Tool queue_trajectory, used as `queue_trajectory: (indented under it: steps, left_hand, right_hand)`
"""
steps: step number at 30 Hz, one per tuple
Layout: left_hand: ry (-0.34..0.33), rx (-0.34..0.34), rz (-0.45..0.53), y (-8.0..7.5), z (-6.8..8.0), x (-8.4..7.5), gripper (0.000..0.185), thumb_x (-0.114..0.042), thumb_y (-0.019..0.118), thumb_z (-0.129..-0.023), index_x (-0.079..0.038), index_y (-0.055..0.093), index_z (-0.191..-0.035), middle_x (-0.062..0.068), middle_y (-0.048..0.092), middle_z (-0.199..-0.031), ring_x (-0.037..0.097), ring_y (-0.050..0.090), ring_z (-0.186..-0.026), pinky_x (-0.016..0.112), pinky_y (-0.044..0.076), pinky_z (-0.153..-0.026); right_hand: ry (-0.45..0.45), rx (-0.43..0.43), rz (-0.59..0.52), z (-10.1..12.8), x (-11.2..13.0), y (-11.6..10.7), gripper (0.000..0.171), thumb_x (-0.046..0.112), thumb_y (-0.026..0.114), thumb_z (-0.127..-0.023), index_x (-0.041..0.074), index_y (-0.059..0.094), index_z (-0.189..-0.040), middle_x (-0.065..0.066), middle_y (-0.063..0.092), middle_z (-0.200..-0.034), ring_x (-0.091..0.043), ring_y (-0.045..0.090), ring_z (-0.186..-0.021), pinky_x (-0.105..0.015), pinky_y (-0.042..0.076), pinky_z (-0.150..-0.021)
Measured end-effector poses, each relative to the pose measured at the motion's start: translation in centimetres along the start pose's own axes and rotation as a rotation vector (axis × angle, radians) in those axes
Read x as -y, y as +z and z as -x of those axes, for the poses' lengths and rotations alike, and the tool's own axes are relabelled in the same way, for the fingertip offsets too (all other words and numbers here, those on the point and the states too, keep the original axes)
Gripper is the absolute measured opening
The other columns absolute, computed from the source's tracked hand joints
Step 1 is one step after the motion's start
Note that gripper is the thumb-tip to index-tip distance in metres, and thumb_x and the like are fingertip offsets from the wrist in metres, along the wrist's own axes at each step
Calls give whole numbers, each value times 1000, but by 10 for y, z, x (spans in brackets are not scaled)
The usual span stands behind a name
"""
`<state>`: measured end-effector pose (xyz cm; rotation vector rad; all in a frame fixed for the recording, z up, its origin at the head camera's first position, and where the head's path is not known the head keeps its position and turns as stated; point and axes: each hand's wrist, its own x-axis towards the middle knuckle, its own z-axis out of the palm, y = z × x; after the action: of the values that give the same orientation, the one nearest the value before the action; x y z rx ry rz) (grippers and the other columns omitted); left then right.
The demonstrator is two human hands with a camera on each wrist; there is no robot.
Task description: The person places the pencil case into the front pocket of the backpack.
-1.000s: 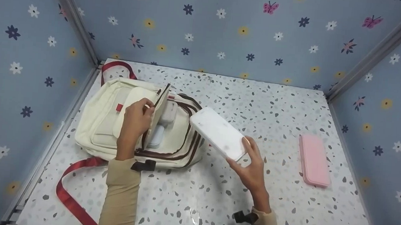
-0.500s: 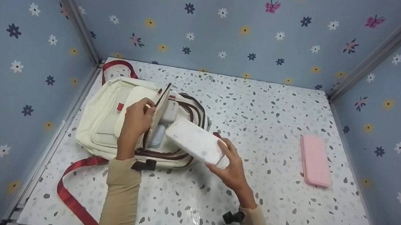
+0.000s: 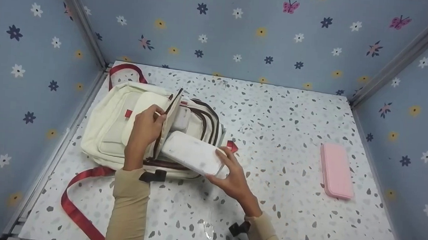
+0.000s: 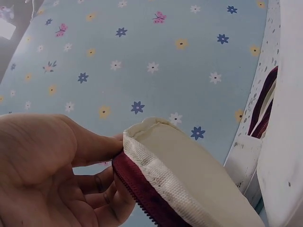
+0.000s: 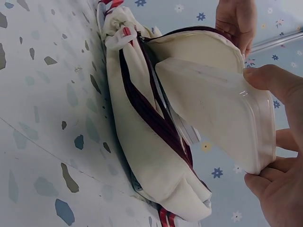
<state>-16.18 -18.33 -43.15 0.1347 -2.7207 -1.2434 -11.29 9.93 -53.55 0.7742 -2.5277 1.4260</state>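
Head view shows a cream backpack (image 3: 123,128) lying on the speckled counter (image 3: 291,140) at about 9 o'clock of centre, its main compartment unzipped. The left hand (image 3: 143,130) pinches the flap (image 3: 172,111) and lifts it up so the mouth stands open; the left wrist view confirms thumb and fingers (image 4: 94,146) curled on the zip-edged fabric. The right hand (image 3: 232,177) grips one end of a white box (image 3: 192,157), fingers wrapped round its near short side, and the far end of the box sits at the opening, just past the brown-trimmed rim. At least one pale container (image 3: 181,119) already lies inside, at 12 o'clock of the box; a second may sit beneath, but the box hides that spot. A pink case (image 3: 336,170) rests flat at 3 o'clock, well apart from the backpack and untouched. By my reading the packing is midway: the white box is only partly in, the pink case is left, and the backpack is not yet zipped.
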Motion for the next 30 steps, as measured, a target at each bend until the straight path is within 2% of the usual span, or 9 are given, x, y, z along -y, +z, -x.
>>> queue_trajectory:
  steps: [4, 6, 12, 16, 21, 26, 30]
  left_hand:
    - [-29, 33, 10, -1, -2, 1, 21, -14, 52, -97, 2, 59, -109, 18, 64, -95, 29, 59, -85, 39, 44, -76]
    - [-46, 56, 14, -3, -2, 1, 23, -14, 51, -97, 3, 58, -110, 18, 63, -98, 29, 58, -88, 39, 45, -77]
    - [-78, 104, 7, -6, -1, 0, 25, -17, 48, -98, 3, 57, -112, 17, 61, -99, 27, 56, -88, 37, 44, -76]
    - [-85, 116, 0, -6, 0, 0, 25, -19, 48, -99, 2, 57, -110, 15, 60, -98, 26, 55, -87, 37, 43, -76]
    - [-69, 101, 6, -7, 1, 0, 24, -18, 49, -99, 3, 57, -108, 16, 60, -97, 27, 55, -86, 38, 43, -77]
    - [-51, 63, 7, -6, 0, -2, 21, -16, 50, -98, 4, 58, -104, 17, 60, -95, 29, 56, -87, 40, 43, -78]
    - [-39, 40, 8, -5, 0, -3, 20, -14, 51, -97, 3, 58, -103, 17, 61, -93, 29, 57, -87, 40, 43, -79]
  right_hand:
    - [22, 27, -20, -4, -4, 4, 75, 33, 81, -74, 6, 50, -137, -16, 43, -143, -28, 45, -128, -41, 43, -97]
    - [39, 40, -25, -7, -6, 3, 77, 33, 80, -74, 6, 49, -138, -17, 43, -144, -30, 44, -130, -44, 41, -101]
    - [107, 78, -31, -12, -15, 0, 86, 36, 82, -72, 12, 41, -144, -13, 42, -147, -29, 41, -134, -49, 33, -108]
    - [132, 71, -89, -12, -18, 0, 91, 36, 84, -70, 11, 38, -144, -10, 40, -143, -26, 42, -131, -46, 34, -108]
    - [135, 35, -149, -13, -22, 3, 90, 31, 86, -69, 5, 40, -142, -12, 39, -137, -28, 43, -130, -43, 33, -110]
    - [146, 27, -88, -15, -22, 4, 89, 35, 84, -71, 7, 40, -143, -11, 43, -143, -27, 44, -132, -41, 35, -109]
    - [149, 55, -71, -20, -23, 6, 89, 37, 81, -74, 5, 37, -144, -14, 44, -145, -29, 45, -132, -42, 36, -108]
